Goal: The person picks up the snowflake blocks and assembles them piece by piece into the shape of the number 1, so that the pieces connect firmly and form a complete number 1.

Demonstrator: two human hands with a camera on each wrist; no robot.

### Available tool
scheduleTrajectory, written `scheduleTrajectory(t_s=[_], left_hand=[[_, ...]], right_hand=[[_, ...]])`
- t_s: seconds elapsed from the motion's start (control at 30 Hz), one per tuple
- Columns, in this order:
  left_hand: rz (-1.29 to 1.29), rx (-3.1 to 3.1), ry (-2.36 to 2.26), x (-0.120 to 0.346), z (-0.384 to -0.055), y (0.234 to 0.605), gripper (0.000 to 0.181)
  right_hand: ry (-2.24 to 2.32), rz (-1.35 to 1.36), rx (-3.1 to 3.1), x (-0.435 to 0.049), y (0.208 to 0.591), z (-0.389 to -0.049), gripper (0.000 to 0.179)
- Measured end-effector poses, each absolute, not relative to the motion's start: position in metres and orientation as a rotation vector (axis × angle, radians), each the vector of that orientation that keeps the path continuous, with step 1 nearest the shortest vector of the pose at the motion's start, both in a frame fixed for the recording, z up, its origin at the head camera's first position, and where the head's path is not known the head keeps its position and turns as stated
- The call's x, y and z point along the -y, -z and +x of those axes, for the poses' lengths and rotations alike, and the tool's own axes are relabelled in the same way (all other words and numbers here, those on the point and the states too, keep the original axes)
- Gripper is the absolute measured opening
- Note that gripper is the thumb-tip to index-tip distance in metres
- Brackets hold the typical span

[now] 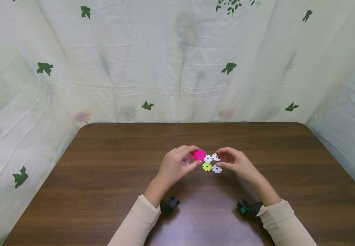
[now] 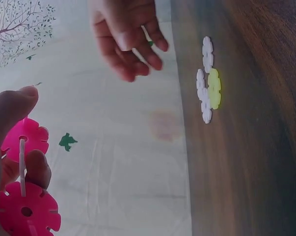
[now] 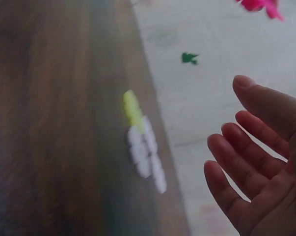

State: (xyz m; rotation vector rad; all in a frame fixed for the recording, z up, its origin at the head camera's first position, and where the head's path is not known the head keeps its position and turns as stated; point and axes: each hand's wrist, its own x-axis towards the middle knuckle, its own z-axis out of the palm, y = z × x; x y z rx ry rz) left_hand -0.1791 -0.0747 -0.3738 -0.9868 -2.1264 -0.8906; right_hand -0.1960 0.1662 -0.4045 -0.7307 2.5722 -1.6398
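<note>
My left hand [image 1: 175,163] grips a joined cluster of notched plastic discs. Two bright pink discs [image 2: 29,211] show in the left wrist view, with a thin white disc [image 2: 22,167] seen edge-on between them; fingers hide part of the cluster. Above the table, to the right, my right hand [image 1: 237,164] has relaxed, parted fingers and nothing in its grasp, as the right wrist view [image 3: 255,157] confirms. Loose discs lie flat on the table near it: a yellow-green disc [image 1: 207,166] and white discs, one lower right [image 1: 217,169] and two farther back [image 1: 208,158].
The brown wood-grain table [image 1: 103,191] spreads out under both arms. Behind it and along the sides hangs a pale curtain [image 1: 165,61] with green bird shapes. Dark bands with camera mounts [image 1: 169,206] sit at both wrists.
</note>
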Motion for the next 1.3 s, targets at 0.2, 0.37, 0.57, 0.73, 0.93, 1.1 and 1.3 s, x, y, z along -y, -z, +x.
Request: scheduleTrajectory(t_s=[0.2, 0.37, 0.57, 0.73, 0.93, 1.1, 1.3], left_hand=[[-0.979, 2.134, 0.919, 0.076, -0.179, 0.373, 0.031], [-0.980, 2.129, 0.929, 0.077, -0.180, 0.374, 0.031], [-0.981, 2.127, 0.915, 0.077, -0.180, 0.374, 0.032], [-0.979, 2.131, 0.909, 0.077, -0.180, 0.374, 0.031], [-0.982, 2.134, 0.911, 0.077, -0.180, 0.375, 0.031], [-0.988, 2.126, 0.912, 0.077, -0.180, 0.375, 0.031], [-0.991, 2.128, 0.921, 0.077, -0.180, 0.375, 0.031]], right_hand=[[1.552, -0.709, -2.593, -0.169, 0.425, -0.203, 0.038], [1.462, -0.735, -2.622, -0.173, 0.437, -0.206, 0.035], [1.302, -0.753, -2.720, -0.174, 0.441, -0.207, 0.027], [1.266, -0.768, -2.727, -0.173, 0.440, -0.207, 0.024], [1.343, -0.817, -2.668, -0.172, 0.437, -0.206, 0.022], [1.488, -0.773, -2.638, -0.173, 0.433, -0.207, 0.020], [1.679, -0.636, -2.572, -0.173, 0.419, -0.204, 0.018]])
